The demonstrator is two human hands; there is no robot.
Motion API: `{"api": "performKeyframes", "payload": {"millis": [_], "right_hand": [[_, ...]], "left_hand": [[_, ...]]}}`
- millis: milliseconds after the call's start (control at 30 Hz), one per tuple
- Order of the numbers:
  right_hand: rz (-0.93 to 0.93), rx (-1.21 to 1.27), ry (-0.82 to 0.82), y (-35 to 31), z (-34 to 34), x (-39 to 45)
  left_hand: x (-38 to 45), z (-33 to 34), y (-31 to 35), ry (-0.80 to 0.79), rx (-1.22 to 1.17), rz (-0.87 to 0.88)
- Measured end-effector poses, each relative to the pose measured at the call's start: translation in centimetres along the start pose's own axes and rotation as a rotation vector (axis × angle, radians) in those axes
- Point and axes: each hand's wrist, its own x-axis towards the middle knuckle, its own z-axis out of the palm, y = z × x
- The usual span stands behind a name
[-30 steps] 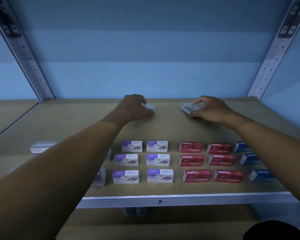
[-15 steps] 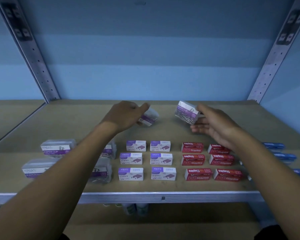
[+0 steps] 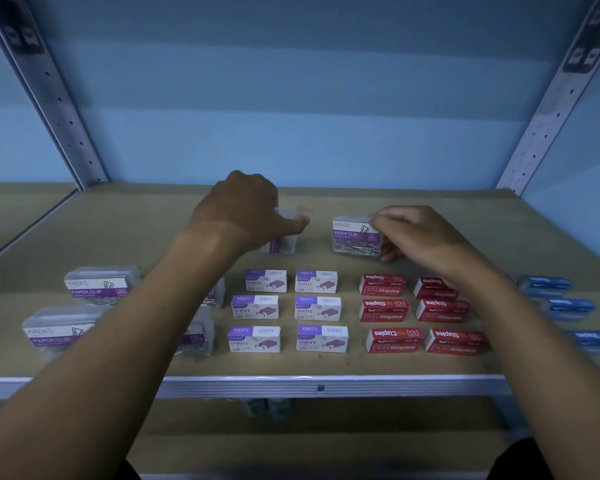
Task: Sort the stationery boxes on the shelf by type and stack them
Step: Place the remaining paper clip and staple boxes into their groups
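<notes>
On the shelf [image 3: 326, 202], sorted rows lie in front — purple staple boxes [image 3: 317, 308], red staple boxes [image 3: 383, 310] — while you hold two clear paper-clip boxes behind them. Your right hand [image 3: 420, 233] grips one paper-clip box [image 3: 355, 237] by its end; your left hand [image 3: 243, 211] clasps the other paper-clip box [image 3: 284, 233]. They're light, rigid and probably slick — hold the short ends. Since half a second ago, both have come down from tilted towards the board.

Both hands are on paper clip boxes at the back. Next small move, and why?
Probably carry both clear boxes forward-left to the paper clip group. The right hand grips one paper clip box, the left hand another, and the matching boxes sit at front left beside the purple staples boxes.
</notes>
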Motion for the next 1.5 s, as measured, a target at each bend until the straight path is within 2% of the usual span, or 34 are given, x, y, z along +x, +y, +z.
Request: {"api": "performKeyframes", "payload": {"millis": [167, 333, 467, 800, 1067, 1167, 1300, 1500], "right_hand": [[-0.005, -0.050, -0.038, 0.1, 0.1, 0.0], [-0.005, -0.057, -0.040, 0.4, 0.0, 0.0], [-0.010, -0.091, -0.051, 0.4, -0.4, -0.2], [-0.018, -0.103, -0.095, 1.2, -1.2, -0.3], [-0.045, -0.120, -0.121, 1.2, -1.7, -0.6], [-0.045, -0.132, -0.120, 1.2, -1.8, -0.8], [-0.047, -0.151, -0.124, 1.1, -1.8, -1.0], [-0.064, -0.199, -0.051, 0.8, -1.2, -1.4]], "left_hand": [[0.5, -0.4, 2.4, -0.127, 0.189, 0.081], [0.9, -0.1, 4.4, -0.152, 0.268, 0.174], [1.3, 0.7, 5.2, -0.164, 0.287, 0.239], [2.7, 1.1, 4.6, -0.347, 0.208, 0.340], [2.4, 1.7, 4.3, -0.344, 0.196, 0.409], [2.1, 1.2, 3.6, -0.339, 0.159, 0.386], [1.5, 0.3, 1.4, -0.326, 0.031, 0.264], [-0.1, 0.5, -0.4, -0.323, -0.138, 0.122]]}}
